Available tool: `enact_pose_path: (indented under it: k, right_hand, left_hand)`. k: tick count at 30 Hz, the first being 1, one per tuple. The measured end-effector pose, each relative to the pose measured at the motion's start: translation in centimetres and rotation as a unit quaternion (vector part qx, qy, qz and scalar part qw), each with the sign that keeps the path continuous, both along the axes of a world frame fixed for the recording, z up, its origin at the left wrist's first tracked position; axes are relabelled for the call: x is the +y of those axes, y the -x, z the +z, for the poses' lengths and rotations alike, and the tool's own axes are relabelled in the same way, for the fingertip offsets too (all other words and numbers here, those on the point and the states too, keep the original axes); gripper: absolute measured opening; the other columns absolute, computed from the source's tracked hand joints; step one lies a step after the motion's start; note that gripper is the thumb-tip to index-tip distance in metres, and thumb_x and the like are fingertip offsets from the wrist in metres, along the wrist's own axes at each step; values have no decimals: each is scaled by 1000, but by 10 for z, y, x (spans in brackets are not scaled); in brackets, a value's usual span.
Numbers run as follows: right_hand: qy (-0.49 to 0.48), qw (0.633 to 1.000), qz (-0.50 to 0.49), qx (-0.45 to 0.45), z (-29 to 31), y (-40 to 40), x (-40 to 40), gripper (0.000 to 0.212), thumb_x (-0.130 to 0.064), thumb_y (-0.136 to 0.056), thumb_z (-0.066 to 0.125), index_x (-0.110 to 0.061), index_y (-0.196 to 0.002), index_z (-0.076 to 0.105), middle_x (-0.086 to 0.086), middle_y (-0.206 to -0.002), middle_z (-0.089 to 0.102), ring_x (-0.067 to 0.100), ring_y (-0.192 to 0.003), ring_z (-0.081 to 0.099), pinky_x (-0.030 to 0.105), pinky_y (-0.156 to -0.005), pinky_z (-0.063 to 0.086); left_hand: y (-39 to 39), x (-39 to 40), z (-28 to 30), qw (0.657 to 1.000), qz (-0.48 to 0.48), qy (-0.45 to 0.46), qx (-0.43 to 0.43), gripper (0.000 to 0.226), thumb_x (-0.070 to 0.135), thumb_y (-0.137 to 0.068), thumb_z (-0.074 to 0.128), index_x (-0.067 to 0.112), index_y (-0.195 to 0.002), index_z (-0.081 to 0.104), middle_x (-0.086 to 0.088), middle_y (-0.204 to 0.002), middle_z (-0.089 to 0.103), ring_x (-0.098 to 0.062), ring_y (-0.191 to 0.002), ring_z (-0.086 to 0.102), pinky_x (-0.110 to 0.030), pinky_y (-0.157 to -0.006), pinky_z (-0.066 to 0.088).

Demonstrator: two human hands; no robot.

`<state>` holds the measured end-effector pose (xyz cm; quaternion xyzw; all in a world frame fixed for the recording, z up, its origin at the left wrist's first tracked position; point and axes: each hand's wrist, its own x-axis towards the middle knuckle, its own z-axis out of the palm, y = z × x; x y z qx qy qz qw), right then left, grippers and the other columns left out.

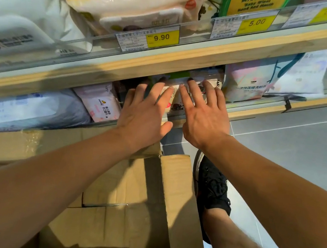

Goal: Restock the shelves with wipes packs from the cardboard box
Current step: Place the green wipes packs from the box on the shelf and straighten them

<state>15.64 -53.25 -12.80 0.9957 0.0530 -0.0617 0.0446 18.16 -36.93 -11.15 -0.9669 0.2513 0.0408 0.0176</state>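
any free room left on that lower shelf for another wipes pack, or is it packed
One dark gap shows between the pink pack and the packs that the left hand and right hand press with straight fingers. Right of those, the pastel pack sits close. Left of the pink pack, white packs fill the row. The grey floor is bare.

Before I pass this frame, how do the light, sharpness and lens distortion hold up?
Head view: warm side light throws hard arm shadows on the cardboard box; left hand and right hand, pressed flat on the wipes packs, are sharp; the 9.90 price tag is readable; left-edge packs blur; wide-angle bends the shelf edge.
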Motion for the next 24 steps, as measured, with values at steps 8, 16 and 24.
enact_pose_path:
  k: [8,16,24]
  right_hand:
    - [-24,999,-4,27,3,-13,-3,93,-41,-84,60,-22,-154,3,4,-159,8,38,-146,4,50,-118,6]
    - [-121,988,-61,-72,1,-2,-34,79,-24,-81,62,-6,-150,26,16,-153,30,35,-134,32,43,-112,31]
    - [-135,989,-52,18,-2,3,-45,95,-27,-82,64,-17,-156,4,2,-163,0,35,-138,26,40,-111,31]
  left_hand:
    - [-11,-3,-10,998,10,17,60,81,59,-84,50,18,-149,24,2,-154,19,-36,-134,22,-53,-110,23]
    - [-19,-15,3,989,93,111,4,51,34,-91,58,19,-138,43,-16,-116,56,-38,-104,50,-42,-87,43]
    - [-23,-53,-15,998,-18,53,-32,71,38,-86,59,30,-149,27,-6,-137,46,-35,-110,47,-41,-85,37]
